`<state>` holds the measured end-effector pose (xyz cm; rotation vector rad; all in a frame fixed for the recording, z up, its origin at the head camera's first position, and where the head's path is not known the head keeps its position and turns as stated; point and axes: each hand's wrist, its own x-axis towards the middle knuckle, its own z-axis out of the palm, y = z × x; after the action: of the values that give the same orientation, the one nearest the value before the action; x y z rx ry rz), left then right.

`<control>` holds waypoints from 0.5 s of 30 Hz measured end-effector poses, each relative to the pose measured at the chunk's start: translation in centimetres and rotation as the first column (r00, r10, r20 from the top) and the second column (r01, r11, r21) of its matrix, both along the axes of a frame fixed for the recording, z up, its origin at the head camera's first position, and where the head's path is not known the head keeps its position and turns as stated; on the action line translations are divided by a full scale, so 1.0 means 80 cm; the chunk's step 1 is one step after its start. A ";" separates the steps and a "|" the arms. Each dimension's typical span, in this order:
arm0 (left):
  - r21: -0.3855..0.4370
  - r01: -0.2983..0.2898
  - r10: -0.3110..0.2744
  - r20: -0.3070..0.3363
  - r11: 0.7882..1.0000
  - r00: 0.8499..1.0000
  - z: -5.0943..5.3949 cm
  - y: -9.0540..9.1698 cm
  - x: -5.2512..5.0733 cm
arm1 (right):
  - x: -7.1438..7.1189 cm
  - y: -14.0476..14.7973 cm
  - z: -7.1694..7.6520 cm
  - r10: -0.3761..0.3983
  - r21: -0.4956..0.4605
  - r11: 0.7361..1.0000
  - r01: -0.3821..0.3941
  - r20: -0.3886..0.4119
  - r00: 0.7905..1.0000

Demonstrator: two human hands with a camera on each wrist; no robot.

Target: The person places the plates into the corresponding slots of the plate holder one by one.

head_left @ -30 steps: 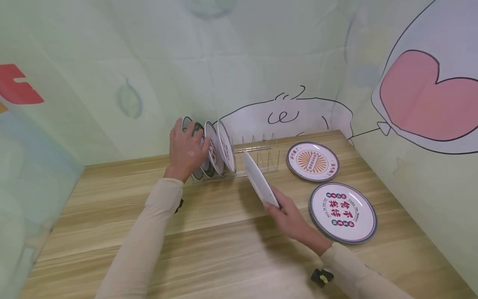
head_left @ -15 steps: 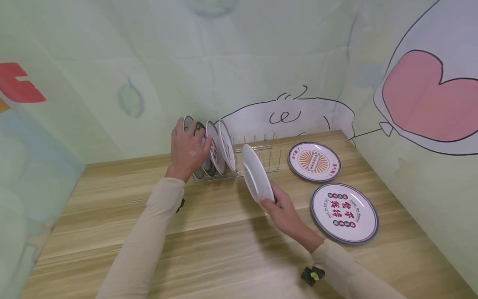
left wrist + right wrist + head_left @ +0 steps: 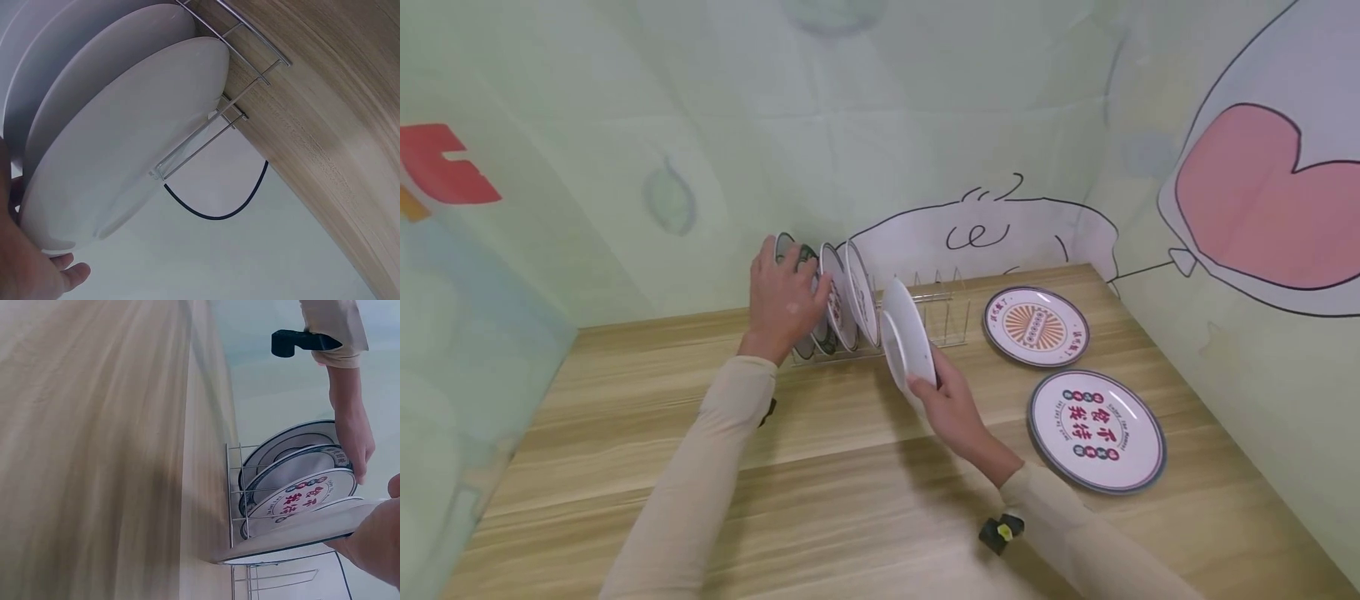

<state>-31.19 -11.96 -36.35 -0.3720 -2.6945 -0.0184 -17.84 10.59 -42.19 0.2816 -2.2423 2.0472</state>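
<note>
The left hand [image 3: 786, 304] gripped standing plates [image 3: 842, 296] at the left end of the wire rack [image 3: 865, 353], while the right hand [image 3: 951, 408] pinched a tilted plate [image 3: 910, 333] before the rack, which probably wanted squaring upright with a free slot

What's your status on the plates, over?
Right hand gripping one tilted plate, near the wire rack. Left hand holding racked plates. Other plates flat on table, right side. No obstruction seen between tilted plate and rack.
</note>
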 end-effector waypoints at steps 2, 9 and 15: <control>0.006 0.002 -0.002 -0.004 1.000 1.000 0.000 0.000 0.000 | -0.003 -0.003 0.001 0.000 -0.002 1.000 0.000 -0.001 1.000; 0.048 0.035 -0.032 -0.060 0.998 0.998 -0.003 -0.001 -0.001 | -0.012 -0.008 0.004 -0.045 0.014 0.999 0.045 0.008 0.999; 0.052 0.030 -0.027 -0.066 0.998 0.997 -0.004 -0.001 0.000 | -0.019 -0.010 0.007 -0.058 0.009 0.998 0.058 0.000 0.998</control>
<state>-31.23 -12.01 -36.65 -0.3879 -2.6190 -0.0844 -19.36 9.82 -41.60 0.2151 -2.2329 2.0091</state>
